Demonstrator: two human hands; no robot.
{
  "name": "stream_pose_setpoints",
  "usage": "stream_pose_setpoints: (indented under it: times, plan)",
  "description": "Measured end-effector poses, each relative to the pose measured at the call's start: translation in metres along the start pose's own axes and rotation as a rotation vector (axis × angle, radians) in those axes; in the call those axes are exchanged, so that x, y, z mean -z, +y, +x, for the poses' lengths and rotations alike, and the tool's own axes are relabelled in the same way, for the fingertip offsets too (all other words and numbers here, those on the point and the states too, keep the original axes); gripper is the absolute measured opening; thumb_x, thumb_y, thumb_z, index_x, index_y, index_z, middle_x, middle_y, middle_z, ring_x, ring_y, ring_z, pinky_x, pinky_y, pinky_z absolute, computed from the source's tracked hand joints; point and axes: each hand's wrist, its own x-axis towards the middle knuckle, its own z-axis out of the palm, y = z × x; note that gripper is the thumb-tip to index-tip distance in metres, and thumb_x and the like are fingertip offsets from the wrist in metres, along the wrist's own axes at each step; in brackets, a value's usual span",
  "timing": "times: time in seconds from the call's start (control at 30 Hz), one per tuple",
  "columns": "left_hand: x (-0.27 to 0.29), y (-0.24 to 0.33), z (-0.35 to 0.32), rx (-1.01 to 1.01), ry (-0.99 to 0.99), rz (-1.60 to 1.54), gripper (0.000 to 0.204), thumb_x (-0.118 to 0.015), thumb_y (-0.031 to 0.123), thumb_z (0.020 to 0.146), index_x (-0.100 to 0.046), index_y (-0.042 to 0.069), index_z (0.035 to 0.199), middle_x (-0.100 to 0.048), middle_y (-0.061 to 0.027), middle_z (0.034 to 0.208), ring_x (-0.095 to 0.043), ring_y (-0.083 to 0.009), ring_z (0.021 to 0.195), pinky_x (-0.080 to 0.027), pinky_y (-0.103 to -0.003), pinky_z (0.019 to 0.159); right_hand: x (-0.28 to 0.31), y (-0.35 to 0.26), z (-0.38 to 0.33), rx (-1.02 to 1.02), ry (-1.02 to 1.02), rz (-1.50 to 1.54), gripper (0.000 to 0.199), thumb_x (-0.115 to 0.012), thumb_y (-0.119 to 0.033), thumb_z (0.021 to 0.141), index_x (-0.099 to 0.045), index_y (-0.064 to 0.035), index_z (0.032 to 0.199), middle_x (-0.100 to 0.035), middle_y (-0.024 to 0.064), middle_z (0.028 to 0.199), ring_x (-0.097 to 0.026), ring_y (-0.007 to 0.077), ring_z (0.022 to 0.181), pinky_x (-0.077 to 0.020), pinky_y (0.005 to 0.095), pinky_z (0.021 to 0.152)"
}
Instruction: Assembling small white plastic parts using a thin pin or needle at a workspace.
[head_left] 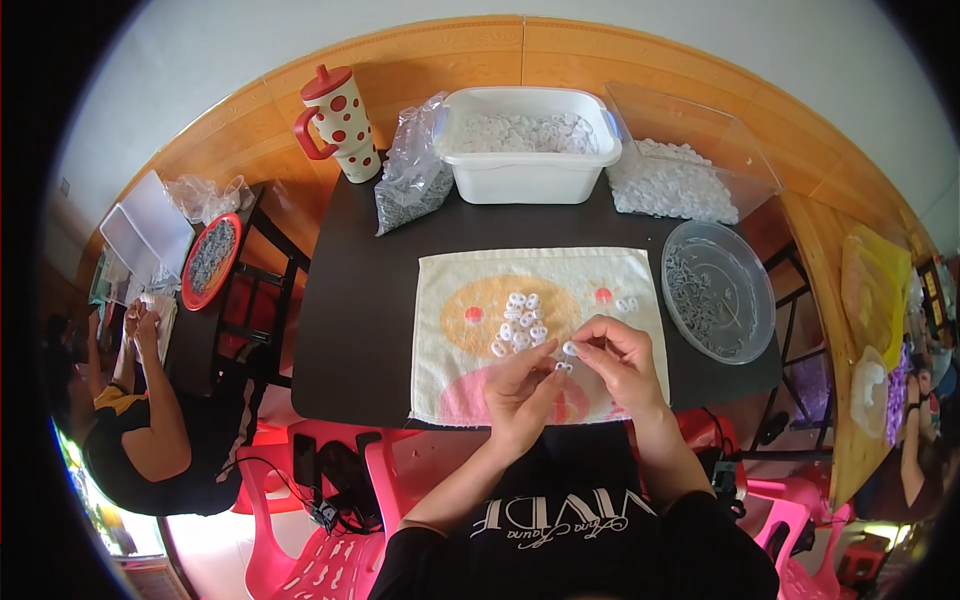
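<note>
My left hand (522, 396) is closed in a pinch on a small white plastic piece (564, 367) with what look like two dark holes. Close beside it, the fingertips of my right hand (622, 368) pinch another small white piece (570, 348). Whether the two pieces touch is too small to tell. Beyond my left fingers lies a loose pile of similar white pieces (520, 322) on a cream towel (440, 290) with orange and pink prints. A couple more white pieces (626, 304) rest farther right on the towel.
Along the far table edge (350, 280) stand a spotted tumbler (345, 125), a bag of grey parts (412, 185), a white tub (525, 180) and a clear bin (680, 185), both holding white pieces. A round clear tub (718, 290) holds grey parts. Other people work at both sides.
</note>
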Motion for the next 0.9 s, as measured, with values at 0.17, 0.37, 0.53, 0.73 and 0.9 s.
stream_pose_setpoints:
  times: [0.17,0.37,0.53,0.73,0.9]
  plan:
    - [0.0025,-0.0006,-0.0001,-0.027,-0.059,0.090,0.041,-0.063,-0.013,0.083,-0.062,-0.001,0.121,-0.063,-0.0037,0.094,-0.059,-0.0076,0.081,-0.050,-0.021,0.071,0.0009,0.0021,-0.0026,-0.002,0.014,0.040,0.007,-0.062,0.005,0.087,-0.063,0.0024,0.093,-0.057,-0.0003,0.084,-0.049,0.0041,0.077,-0.0372,0.0182,0.068]
    - [0.0007,0.0010,0.0000,-0.035,-0.054,0.084,0.040,-0.063,-0.013,0.083,-0.062,-0.001,0.121,-0.062,-0.0030,0.094,-0.059,-0.0075,0.082,-0.049,-0.020,0.072,0.0012,0.0005,-0.0029,0.033,-0.032,-0.005,0.007,-0.062,0.006,0.087,-0.062,0.0035,0.093,-0.058,0.0013,0.084,-0.051,0.0054,0.078,-0.0388,0.0192,0.069]
    - [0.0015,0.0015,0.0006,-0.024,-0.060,0.056,0.039,-0.062,-0.012,0.084,-0.062,-0.001,0.121,-0.062,-0.0034,0.097,-0.059,-0.0074,0.082,-0.049,-0.020,0.071,0.0037,0.0006,-0.0035,0.024,-0.101,-0.038,0.007,-0.060,0.008,0.087,-0.062,0.0043,0.093,-0.059,0.0026,0.085,-0.051,0.0064,0.078,-0.0399,0.0197,0.070]
    - [0.0011,0.0041,0.0013,-0.024,-0.065,0.051,0.036,-0.061,-0.011,0.085,-0.063,-0.001,0.120,-0.062,-0.0040,0.098,-0.059,-0.0069,0.080,-0.049,-0.019,0.068,0.0069,0.0037,-0.0051,0.066,-0.139,-0.018,0.011,-0.064,0.006,0.085,-0.064,0.0019,0.096,-0.061,0.0011,0.085,-0.057,0.0051,0.078,-0.0449,0.0207,0.069]
    - [0.0023,0.0061,0.0010,-0.001,-0.072,0.030,0.035,-0.062,-0.011,0.085,-0.064,0.000,0.119,-0.063,-0.0038,0.097,-0.058,-0.0068,0.079,-0.048,-0.019,0.066,0.0020,-0.0016,-0.0062,0.282,-0.114,-0.279,0.023,-0.071,0.005,0.077,-0.066,-0.0015,0.099,-0.065,0.0047,0.086,-0.063,0.0115,0.071,-0.0475,0.0243,0.064]
